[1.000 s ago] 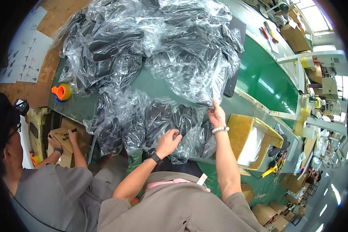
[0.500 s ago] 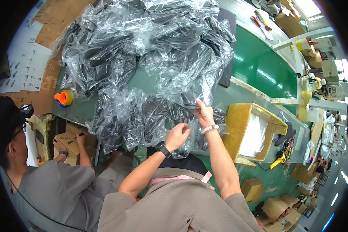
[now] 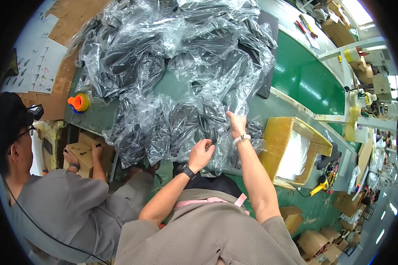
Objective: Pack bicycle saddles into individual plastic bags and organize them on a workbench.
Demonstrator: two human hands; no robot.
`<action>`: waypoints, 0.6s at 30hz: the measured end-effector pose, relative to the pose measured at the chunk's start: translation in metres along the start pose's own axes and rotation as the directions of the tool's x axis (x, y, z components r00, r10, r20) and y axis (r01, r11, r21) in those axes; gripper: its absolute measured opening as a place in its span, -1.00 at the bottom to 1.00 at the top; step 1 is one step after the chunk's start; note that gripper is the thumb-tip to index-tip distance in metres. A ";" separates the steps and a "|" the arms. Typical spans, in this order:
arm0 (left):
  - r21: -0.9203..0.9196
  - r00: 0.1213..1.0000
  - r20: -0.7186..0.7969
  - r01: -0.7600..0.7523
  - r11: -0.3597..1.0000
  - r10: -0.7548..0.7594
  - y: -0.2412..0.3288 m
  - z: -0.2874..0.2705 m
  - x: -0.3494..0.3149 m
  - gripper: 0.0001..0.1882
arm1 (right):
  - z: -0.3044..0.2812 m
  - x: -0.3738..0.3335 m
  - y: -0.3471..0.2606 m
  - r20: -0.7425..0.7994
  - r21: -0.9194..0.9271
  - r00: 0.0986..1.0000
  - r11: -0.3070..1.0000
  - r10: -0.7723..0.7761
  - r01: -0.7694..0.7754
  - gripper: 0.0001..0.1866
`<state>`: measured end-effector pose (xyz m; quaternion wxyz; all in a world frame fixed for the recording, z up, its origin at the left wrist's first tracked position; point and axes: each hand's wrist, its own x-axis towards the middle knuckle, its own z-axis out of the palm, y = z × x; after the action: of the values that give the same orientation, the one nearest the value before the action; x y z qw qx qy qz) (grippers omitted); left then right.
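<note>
A large heap of dark objects in clear plastic bags (image 3: 137, 48) covers the far part of the bench, and more bagged dark pieces (image 3: 181, 126) lie in a row along its near edge. My right hand (image 3: 237, 126), with a pale beaded bracelet, is closed on the clear plastic at the right of this row. To its left and nearer me, my left hand (image 3: 201, 155), wearing a black watch, has its fingers curled in beside the bags. What those fingers hold, if anything, is hidden. The shapes inside the bags are blurred by the shiny film.
At right stands a yellow-taped open box (image 3: 276, 150) with white sheets inside. Orange and blue tape rolls (image 3: 78, 103) sit on the bench's left. A co-worker (image 3: 62, 194) at left handles a cardboard carton (image 3: 82, 157). A yellow-handled tool (image 3: 319, 186) hangs at the right edge.
The whole view has shifted slightly, moving the bench a little to the right. Both hands stay nearly in the same places by the bags.
</note>
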<state>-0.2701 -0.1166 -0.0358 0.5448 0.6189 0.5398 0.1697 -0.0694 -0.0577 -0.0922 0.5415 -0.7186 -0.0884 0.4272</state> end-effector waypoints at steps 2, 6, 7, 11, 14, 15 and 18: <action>0.100 0.996 -0.054 -0.072 0.992 0.077 -0.003 0.003 0.001 -0.63 | 0.002 0.016 0.022 0.012 0.090 0.989 0.985 0.150 -0.150 -0.64; 0.225 0.990 -0.029 -0.131 0.965 0.141 -0.024 0.007 -0.002 -0.52 | 0.014 0.017 0.019 0.097 0.223 0.918 0.890 0.385 -0.397 -0.84; 0.253 0.987 0.016 -0.156 0.955 0.158 -0.029 0.006 -0.003 -0.51 | 0.018 0.011 0.011 0.141 0.239 0.902 0.871 0.407 -0.430 -0.90; 0.149 0.968 -0.058 -0.232 0.961 0.243 -0.016 -0.012 0.000 -0.54 | 0.020 -0.021 -0.016 0.066 0.155 0.963 0.951 0.261 -0.268 -0.92; 0.178 0.925 -0.165 -0.313 0.933 0.342 0.021 -0.043 0.010 -0.52 | -0.005 -0.058 -0.043 0.063 -0.060 0.995 0.995 0.084 -0.080 -0.89; 0.233 0.877 -0.212 -0.384 0.894 0.432 0.032 -0.052 0.013 -0.51 | -0.012 -0.077 -0.056 0.079 -0.085 0.997 0.996 -0.020 0.026 -0.84; 0.303 0.823 -0.097 -0.512 0.804 0.560 0.076 -0.073 0.027 -0.33 | -0.055 -0.128 -0.103 0.183 -0.311 0.981 0.942 -0.073 0.128 -0.73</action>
<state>-0.2818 -0.0441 0.0448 0.3355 0.7949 0.4072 0.2997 -0.0751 -0.1303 0.0649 0.4291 -0.7530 -0.2388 0.4381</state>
